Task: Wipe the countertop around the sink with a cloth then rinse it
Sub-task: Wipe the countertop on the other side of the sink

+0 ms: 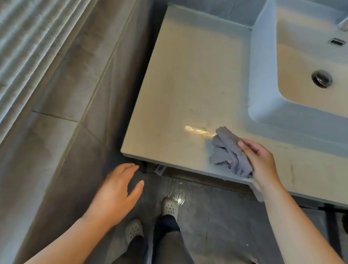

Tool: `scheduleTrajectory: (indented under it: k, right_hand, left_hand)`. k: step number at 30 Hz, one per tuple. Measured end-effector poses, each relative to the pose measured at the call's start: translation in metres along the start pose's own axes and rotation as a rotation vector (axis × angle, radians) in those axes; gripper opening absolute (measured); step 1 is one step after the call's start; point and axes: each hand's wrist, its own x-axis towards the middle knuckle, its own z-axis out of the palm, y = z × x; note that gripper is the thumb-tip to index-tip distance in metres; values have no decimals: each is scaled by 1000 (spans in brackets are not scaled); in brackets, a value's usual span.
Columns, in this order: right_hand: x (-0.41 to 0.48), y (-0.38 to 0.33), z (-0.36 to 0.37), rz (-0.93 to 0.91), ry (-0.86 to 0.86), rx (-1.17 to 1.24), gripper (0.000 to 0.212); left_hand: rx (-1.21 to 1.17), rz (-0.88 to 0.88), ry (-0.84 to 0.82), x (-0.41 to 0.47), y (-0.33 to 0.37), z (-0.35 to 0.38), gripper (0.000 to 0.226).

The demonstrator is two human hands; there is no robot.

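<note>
One cloth (230, 154), one sink (264, 44), one countertop (185, 77), two hands (115, 192) (261, 161), two shoes (133, 229) (170, 206).

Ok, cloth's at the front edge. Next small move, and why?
Probably sweep the cloth leftward and back across the countertop: the right hand grips it bunched at the front edge, and the broad stretch left of the sink shows faint smudges.

Soft dim light, glare streak on countertop (196, 129).

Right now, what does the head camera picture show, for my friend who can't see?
A person's right hand holds a crumpled grey cloth on a beige countertop beside a white sink. The left hand hangs open, holding nothing.
</note>
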Motion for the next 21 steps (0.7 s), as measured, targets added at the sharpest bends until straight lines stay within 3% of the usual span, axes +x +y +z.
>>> scheduleTrajectory:
  k: [3, 6, 9, 11, 16, 21]
  right_hand:
    - [30, 9, -13, -10, 123, -243, 36]
    - [41, 20, -13, -188, 348, -593, 51]
    - [36, 36, 9, -422, 254, -752, 51]
    - [41, 49, 18, -459, 284, -873, 48]
    - [64, 49, 38, -387, 394, -826, 40]
    - [47, 35, 101, -493, 243, -784, 39]
  left_hand:
    - [41, 71, 6, 15, 16, 4, 50]
    - [62, 117, -1, 28, 29, 7, 49]
    - [49, 127, 1, 39, 39, 9, 48]
    - [41, 124, 1, 45, 43, 8, 47]
    - [39, 106, 17, 57, 39, 4, 47]
    - [10, 46, 75, 52, 25, -8, 47]
